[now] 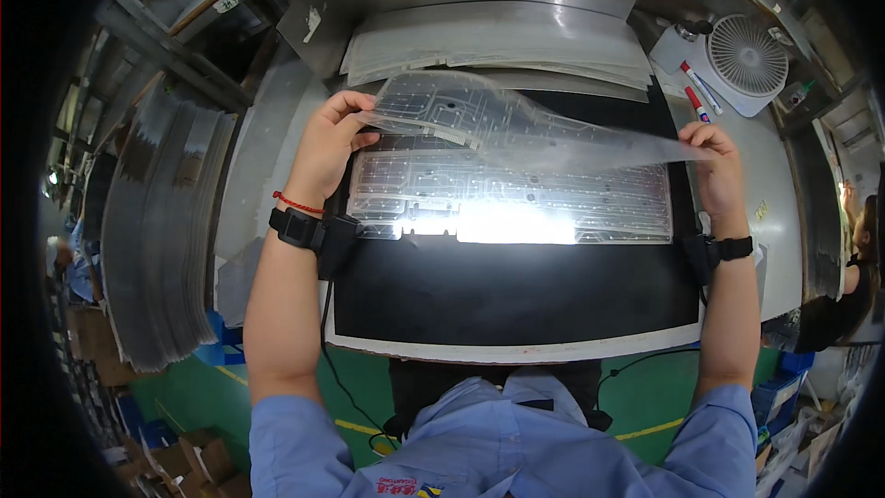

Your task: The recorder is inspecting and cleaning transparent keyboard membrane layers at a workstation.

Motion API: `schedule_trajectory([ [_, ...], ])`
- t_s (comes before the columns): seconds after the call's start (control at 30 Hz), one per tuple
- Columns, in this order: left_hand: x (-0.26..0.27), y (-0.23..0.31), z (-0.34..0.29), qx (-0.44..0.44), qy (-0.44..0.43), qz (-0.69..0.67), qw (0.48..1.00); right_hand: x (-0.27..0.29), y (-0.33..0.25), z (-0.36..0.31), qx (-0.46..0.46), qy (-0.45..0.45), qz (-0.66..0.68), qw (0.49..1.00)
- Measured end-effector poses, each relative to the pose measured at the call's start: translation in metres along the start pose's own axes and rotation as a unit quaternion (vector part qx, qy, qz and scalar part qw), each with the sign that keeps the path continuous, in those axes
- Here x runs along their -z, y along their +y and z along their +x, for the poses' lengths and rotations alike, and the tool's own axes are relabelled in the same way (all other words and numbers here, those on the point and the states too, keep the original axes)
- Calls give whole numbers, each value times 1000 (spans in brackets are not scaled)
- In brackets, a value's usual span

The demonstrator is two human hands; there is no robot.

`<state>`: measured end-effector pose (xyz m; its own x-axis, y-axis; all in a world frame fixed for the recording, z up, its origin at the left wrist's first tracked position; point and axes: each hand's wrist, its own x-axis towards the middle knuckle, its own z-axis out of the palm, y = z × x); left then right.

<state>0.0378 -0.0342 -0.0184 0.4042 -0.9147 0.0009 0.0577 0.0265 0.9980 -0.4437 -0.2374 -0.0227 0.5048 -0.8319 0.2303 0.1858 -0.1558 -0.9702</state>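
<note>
Raised sheet: A transparent, flexible plastic sheet with printed circuit-like lines (452, 111) spans the space between a worker's two hands, above the middle of a pale grey counter with a white near edge (535, 349). It bulges on the left and narrows to a drawn-out corner on the right.
Left hand: The left hand (323, 140) is closed to a pinch, thumb and fingers gripping the raised sheet's left end.
Right hand: The right hand (722, 175), fingers curled in, pinches the sheet's right corner, toward the counter's right edge.
Wide grip: Holding the limp film at opposite ends appears to keep it stretched and off the surface; the middle has no other visible support.
Lower sheet: A second transparent, line-printed plastic sheet (608, 206) lies flat between and below the hands, partly covered from view by the first. Whether the two touch cannot be told.
Matte black mat: The rectangular matte black mat (516, 300) runs almost to the counter's near edge beneath the lower sheet, its dark face probably making the pale lines easier to read.
Far edge: A stack of translucent plastic sheets (498, 37) rests along the counter's far edge, seemingly set back to leave the mat free.
Far right corner: A round-grilled white fan (747, 60) sits beside red-and-white marker pens (696, 103), within the right hand's easy reach.
</note>
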Motion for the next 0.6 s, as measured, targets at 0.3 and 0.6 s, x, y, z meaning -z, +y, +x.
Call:
schedule_trajectory([
  [0.3,-7,11,-4,102,-58,131,984,-9,1,0,-37,21,-30,999],
  [0.6,16,-1,8,4,25,48,999,5,8,3,-56,156,-44,985],
])
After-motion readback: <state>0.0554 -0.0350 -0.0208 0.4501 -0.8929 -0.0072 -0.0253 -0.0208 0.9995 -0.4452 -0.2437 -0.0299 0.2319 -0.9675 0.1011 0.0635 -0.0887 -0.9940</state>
